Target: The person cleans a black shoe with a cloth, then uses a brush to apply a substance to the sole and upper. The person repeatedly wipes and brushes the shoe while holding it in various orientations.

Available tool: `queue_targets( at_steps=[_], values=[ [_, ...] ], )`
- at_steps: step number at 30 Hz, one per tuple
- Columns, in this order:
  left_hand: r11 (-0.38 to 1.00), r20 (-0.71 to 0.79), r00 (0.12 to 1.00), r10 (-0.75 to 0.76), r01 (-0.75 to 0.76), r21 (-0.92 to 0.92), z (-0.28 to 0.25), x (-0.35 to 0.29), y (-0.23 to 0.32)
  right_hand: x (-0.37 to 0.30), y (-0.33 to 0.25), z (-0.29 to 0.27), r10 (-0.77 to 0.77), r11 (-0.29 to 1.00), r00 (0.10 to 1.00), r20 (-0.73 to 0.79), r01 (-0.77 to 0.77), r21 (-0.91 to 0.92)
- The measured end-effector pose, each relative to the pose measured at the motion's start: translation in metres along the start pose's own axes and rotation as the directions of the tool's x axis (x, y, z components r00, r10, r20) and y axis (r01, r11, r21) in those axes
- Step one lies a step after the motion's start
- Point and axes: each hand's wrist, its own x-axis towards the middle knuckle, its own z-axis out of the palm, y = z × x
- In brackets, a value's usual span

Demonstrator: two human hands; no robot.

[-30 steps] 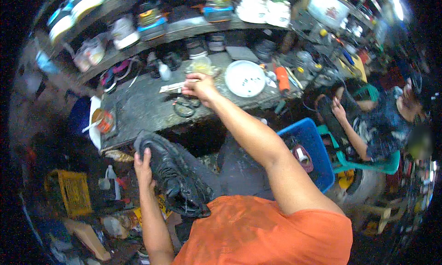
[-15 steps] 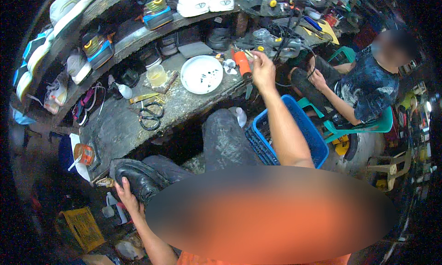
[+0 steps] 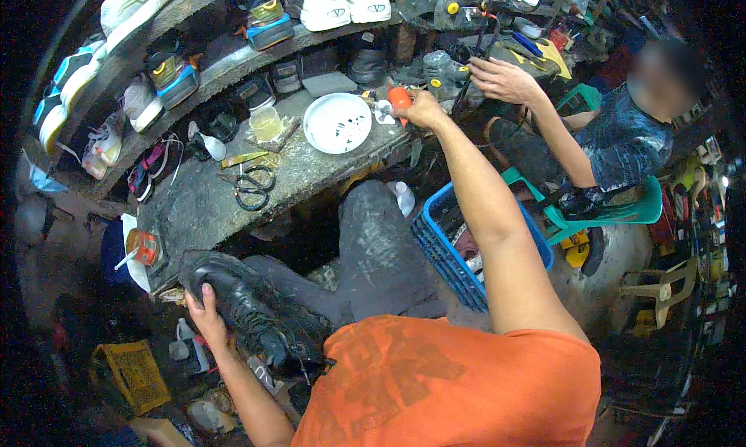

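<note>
Shoe (image 3: 247,307): in the grip of the left hand (image 3: 207,316)
Scissors (image 3: 253,189): on the bench (image 3: 194,214), ahead of the grip
Bowl (image 3: 314,123): on the bench, farther ahead and right
Basket (image 3: 443,249): right of the grip
Co-worker (image 3: 629,136): far right, on a chair (image 3: 622,221)

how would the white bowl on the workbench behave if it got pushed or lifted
The white bowl looks wide and shallow, so it would probably slide along the workbench before tipping. Its even, round rim suggests a fairly stiff body. The small dark bits inside seem loose, so they would likely shift if it tilted.
</note>
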Motion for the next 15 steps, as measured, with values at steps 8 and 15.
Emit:
queue_targets(
  at_steps=[8, 15],
  values=[
    [0.991, -0.067, 0.997, 0.029, -0.038, -0.130, -0.021, -0.013, -0.008, 0.033, 0.007, -0.015, 0.101, 0.995, 0.995, 0.015, -0.101, 0.003],
    [0.972, -0.157, 0.978, -0.136, 0.101, -0.213, -0.031, -0.016, -0.014, 0.032, 0.045, -0.001, -0.007, 0.885, 0.994, -0.110, -0.045, -0.462]
  ],
)
